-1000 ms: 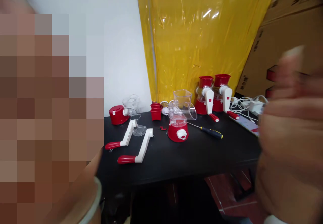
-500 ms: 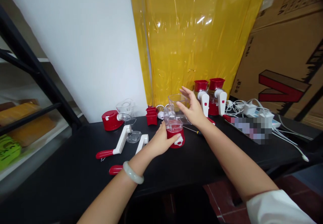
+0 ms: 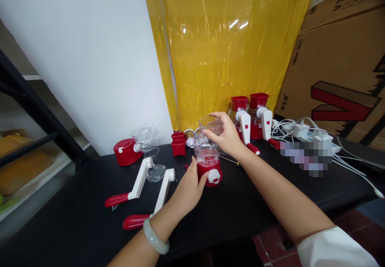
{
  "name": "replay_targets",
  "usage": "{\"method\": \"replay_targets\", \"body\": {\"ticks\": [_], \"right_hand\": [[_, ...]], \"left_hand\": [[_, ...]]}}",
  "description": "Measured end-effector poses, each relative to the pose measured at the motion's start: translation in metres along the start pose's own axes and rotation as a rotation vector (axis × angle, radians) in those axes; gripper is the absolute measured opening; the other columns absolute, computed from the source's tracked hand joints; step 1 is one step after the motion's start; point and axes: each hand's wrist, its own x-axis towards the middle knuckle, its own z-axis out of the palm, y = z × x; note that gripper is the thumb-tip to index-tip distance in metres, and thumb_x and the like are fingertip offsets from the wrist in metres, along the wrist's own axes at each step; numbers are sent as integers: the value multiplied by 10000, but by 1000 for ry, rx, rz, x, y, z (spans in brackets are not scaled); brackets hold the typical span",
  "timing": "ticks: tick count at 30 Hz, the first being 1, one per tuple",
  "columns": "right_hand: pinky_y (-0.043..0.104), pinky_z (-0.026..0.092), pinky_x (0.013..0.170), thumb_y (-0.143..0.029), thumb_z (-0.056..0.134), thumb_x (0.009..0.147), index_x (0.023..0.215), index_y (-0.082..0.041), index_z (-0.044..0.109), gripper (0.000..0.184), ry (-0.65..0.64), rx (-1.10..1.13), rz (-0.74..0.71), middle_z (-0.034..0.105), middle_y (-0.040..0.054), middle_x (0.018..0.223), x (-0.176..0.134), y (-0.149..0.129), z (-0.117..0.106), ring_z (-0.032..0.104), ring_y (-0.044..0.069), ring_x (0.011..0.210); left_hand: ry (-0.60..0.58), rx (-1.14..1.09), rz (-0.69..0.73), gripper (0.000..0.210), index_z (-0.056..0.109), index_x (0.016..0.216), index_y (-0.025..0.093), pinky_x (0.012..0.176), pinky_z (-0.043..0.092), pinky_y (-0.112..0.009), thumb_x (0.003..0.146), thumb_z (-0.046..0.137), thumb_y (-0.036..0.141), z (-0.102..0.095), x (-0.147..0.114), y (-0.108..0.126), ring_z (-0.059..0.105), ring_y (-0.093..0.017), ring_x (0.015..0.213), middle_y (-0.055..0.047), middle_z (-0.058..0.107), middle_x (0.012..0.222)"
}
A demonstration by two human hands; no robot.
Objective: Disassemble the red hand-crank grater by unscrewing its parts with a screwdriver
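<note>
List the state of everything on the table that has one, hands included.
Middle grinder: upright, no crank showing
Left hand: cupped against its lower part
Right hand: curved at its top, grip unclear
Back-left grinder: upright, crank fitted
Back-right grinder: upright, crank fitted
Far loose crank: detached, lying down
Near loose crank: detached, lying down
White cables: tangled

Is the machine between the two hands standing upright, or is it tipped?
Upright: its red base stands on the black table, and its clear top rises above.
</note>
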Motion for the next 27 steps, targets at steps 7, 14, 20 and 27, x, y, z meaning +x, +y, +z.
{"method": "replay_targets", "body": {"ticks": [7, 14, 20, 27], "right_hand": [[483, 563, 893, -542, 767, 745, 1310, -248, 527, 680, 2, -26, -9, 546, 136, 1289, -1, 0, 0, 651, 273, 1030], [498, 573, 879, -535, 823, 675, 1349, -238, 507, 801, 18, -56, -6, 529, 155, 1328, -3, -1, 3, 638, 310, 1081], [476, 583, 861, -494, 815, 687, 1322, -241, 540, 737, 19, -30, -5, 556, 141, 1304, -2, -6, 3, 654, 295, 1054], [494, 570, 915, -511, 803, 690, 1352, -231, 538, 766, -95, 83, -27, 567, 153, 1344, 7, 7, -2, 659, 303, 1097]], "left_hand": [[50, 330, -55, 550, 501, 1428, 117, 970, 516, -437, 970, 466, 420, -13, 0, 14, 618, -341, 1220, -218, 578, 1393], [-4, 393, -98, 494, 593, 1356, 123, 860, 538, -404, 946, 552, 396, -24, 3, 20, 707, -333, 1036, -183, 725, 1156], [17, 280, -41, 414, 691, 1238, 193, 877, 528, -364, 900, 627, 422, -23, 10, 4, 718, -300, 1010, -142, 746, 1113], [13, 283, -61, 424, 697, 1240, 193, 863, 526, -346, 891, 640, 428, -24, 10, 6, 719, -293, 1000, -137, 760, 1064]]}}
